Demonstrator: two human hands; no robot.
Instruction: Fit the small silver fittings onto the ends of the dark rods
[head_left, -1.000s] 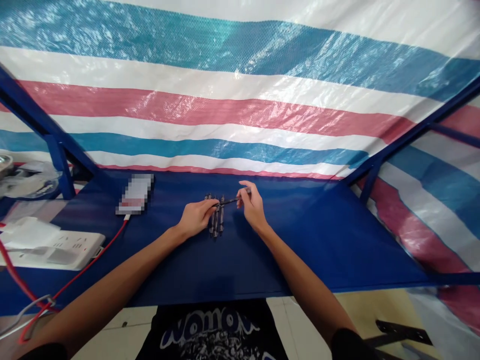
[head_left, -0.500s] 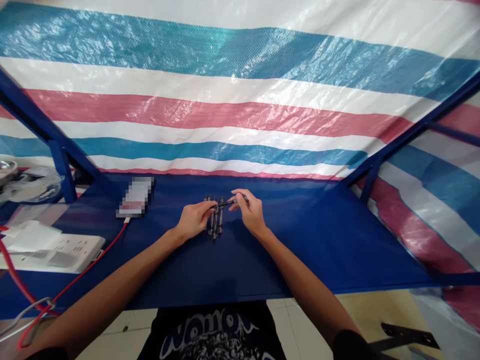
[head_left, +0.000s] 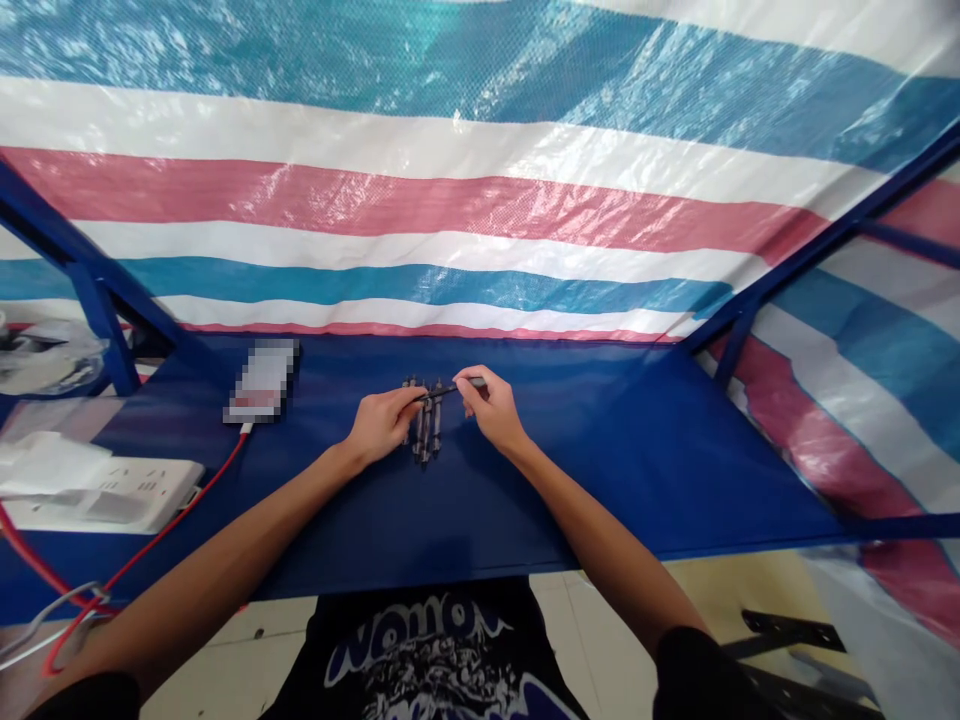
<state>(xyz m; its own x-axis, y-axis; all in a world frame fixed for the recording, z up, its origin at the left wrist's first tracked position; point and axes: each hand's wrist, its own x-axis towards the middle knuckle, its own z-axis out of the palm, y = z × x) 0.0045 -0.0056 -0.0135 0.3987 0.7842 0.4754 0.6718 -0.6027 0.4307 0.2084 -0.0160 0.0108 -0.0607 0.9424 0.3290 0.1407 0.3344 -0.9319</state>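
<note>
A thin dark pen (head_left: 444,391) is held nearly level above the table, its right end slightly higher. My left hand (head_left: 381,424) is closed, pinching the left end between thumb and fingers. My right hand (head_left: 493,408) has its fingertips closed around the right end, and a dark tip shows past them. Beneath the held pen, several similar dark pens with clear-looking barrels (head_left: 425,437) lie side by side on the blue table (head_left: 495,520). My left fingers partly cover the leftmost ones.
To the left lies a phone, blurred out (head_left: 262,382), with a red cable (head_left: 214,477) plugged in. A white power strip (head_left: 161,490) sits further left beside plastic bags (head_left: 52,360). Blue frame bars (head_left: 101,320) rise at both sides, with a striped sheet (head_left: 450,215) behind.
My right fingers, more spread before, have closed together on the pen's right end. The left hand keeps its pinch. The whole view has shifted slightly as the head moved.
</note>
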